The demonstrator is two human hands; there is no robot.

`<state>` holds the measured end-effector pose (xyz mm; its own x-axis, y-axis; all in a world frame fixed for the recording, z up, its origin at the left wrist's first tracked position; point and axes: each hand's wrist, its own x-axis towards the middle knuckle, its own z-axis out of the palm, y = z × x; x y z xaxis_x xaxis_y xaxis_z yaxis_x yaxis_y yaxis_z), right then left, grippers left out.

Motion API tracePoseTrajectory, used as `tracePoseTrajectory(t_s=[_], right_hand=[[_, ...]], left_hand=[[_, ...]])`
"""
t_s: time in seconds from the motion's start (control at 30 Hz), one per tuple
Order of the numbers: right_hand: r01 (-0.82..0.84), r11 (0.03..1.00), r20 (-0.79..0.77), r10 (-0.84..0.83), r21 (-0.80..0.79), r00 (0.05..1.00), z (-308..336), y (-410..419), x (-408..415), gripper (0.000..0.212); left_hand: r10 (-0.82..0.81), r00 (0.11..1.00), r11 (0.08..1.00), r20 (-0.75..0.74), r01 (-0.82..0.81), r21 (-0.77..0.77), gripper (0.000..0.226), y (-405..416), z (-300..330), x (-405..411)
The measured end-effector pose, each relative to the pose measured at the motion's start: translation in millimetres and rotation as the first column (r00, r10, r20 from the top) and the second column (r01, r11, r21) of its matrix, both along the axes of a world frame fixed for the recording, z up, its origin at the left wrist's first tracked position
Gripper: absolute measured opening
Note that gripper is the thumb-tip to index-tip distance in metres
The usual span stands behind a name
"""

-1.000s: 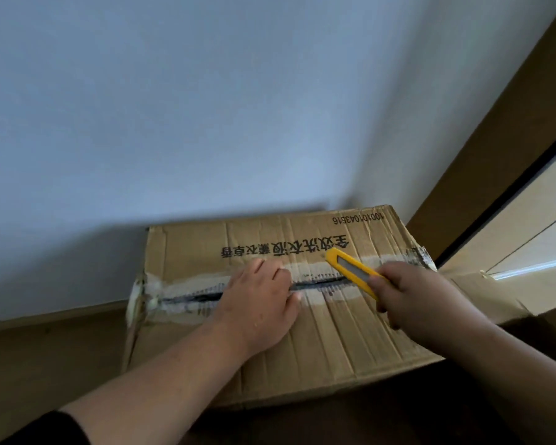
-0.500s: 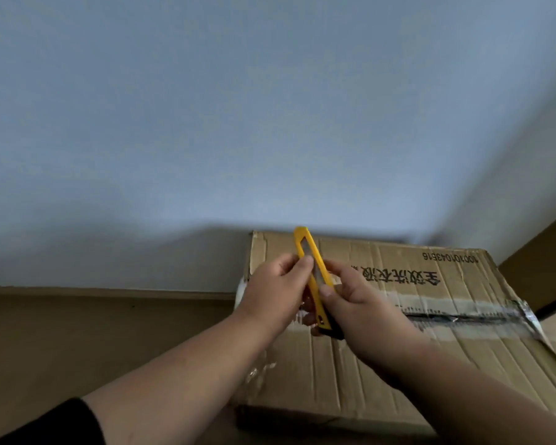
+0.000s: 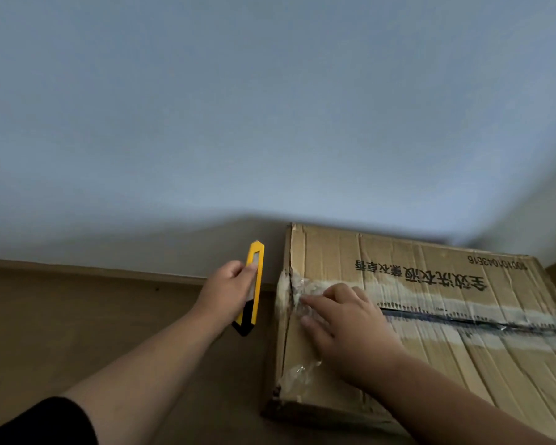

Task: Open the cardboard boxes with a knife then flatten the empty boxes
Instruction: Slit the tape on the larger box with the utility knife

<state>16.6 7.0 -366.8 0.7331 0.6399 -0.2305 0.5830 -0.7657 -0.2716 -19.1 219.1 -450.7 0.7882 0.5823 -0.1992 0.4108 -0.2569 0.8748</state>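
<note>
- Two bare forearms reach forward from the lower edge of the head view; the left one carries a black sleeve [image 3: 42, 422] at the near left corner.
- The right hand [image 3: 347, 329] lies palm down on the top of the cardboard box [image 3: 430, 358], its fingers loosely spread and the fingertips [image 3: 304, 300] pressing on crumpled clear tape [image 3: 299, 374] at the box's left edge.
- The box sits on the brown floor [image 3: 77, 332] at the lower right, its top creased and printed with black characters that read upside down from here, plus a number near the far right corner.
- A band of whitish tape runs along the middle seam of the top; right of the hand the seam [image 3: 479, 321] shows as a dark open slit.
- The left hand [image 3: 228, 287] is closed around a yellow utility knife [image 3: 254, 277], held left of the box and apart from it, tip pointing up and away, black end towards the camera.
- Whether the blade is out cannot be told.
- Beyond the hands, a brown skirting board [image 3: 109, 271] runs along the foot of a plain pale wall [image 3: 270, 107] that fills the upper view.
</note>
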Motion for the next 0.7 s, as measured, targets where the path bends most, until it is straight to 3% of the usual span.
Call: tracePoseTrajectory(t_s=[0.17,0.7], right_hand=[[0.021,1.0,0.048,-0.02,-0.012,0.999,-6,16,-5,0.049],[0.076,0.997,0.0,-0.076,-0.019,0.997,-13,16,-7,0.054]], left_hand=[[-0.052,0.997,0.997,-0.054,0.049,-0.067,0.039,-3,-12,-5],[-0.089,0.986,0.982,-0.139,0.063,-0.179,0.035,-5,-39,-7]])
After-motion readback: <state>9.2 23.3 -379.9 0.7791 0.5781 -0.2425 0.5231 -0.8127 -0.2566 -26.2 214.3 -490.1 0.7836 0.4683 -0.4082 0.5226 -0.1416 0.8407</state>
